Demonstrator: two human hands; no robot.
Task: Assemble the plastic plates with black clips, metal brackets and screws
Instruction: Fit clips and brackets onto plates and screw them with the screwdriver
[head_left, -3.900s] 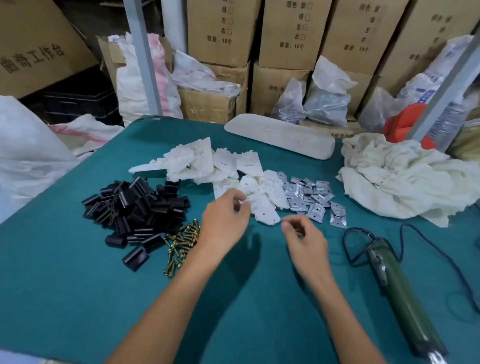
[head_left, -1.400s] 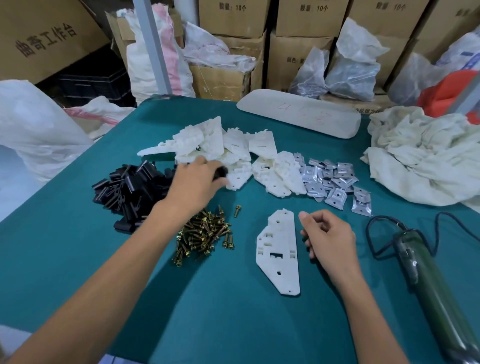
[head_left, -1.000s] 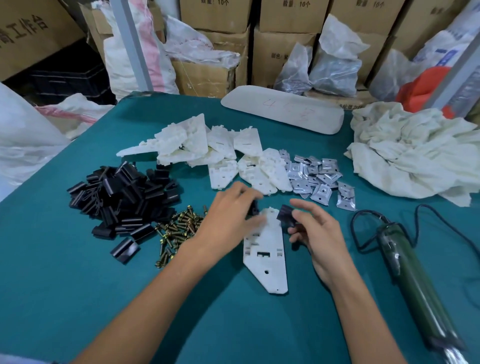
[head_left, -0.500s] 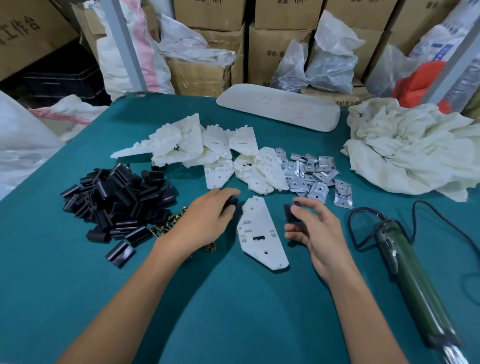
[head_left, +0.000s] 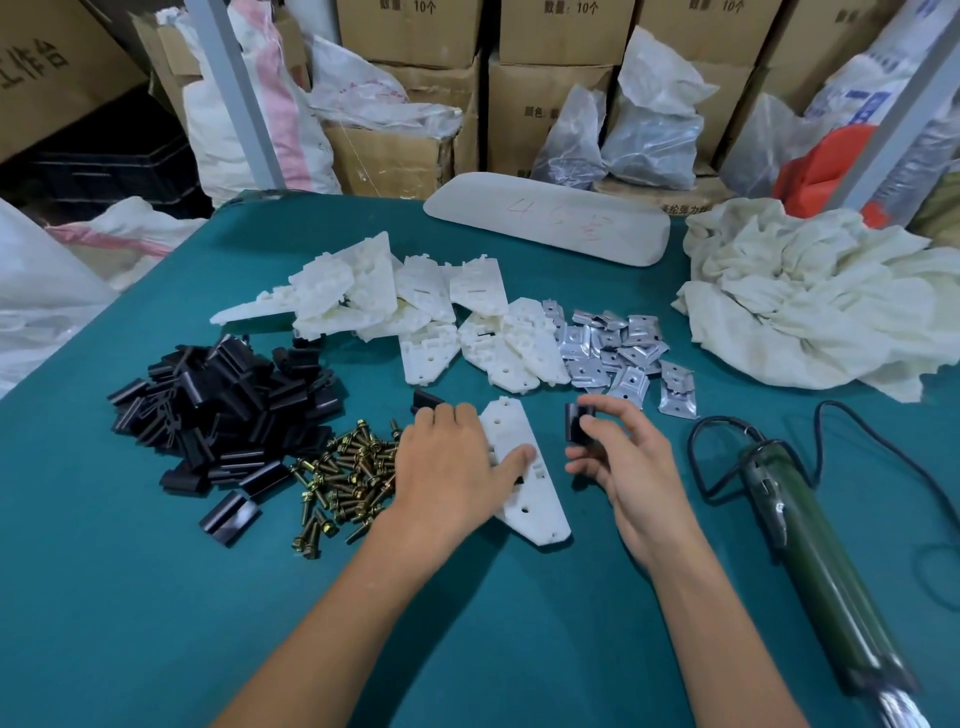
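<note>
**Left hand shifts onto the plate**

Since half a second ago the left hand (head_left: 451, 467) has slid right, and its thumb now lies across the white plate (head_left: 536, 512) rather than beside it. At far left is the clip pile (head_left: 223, 400), then the screws (head_left: 347, 467), just beside that hand. Its fingers bend down over a second clip (head_left: 425, 399) whose end shows beyond them; whether they grip it cannot be told. The plate lies flat on the green table (head_left: 156, 597) between both hands. The right hand (head_left: 634, 462) pinches a black clip (head_left: 576, 422) between thumb and forefingers, near the metal brackets (head_left: 613, 353).
</note>
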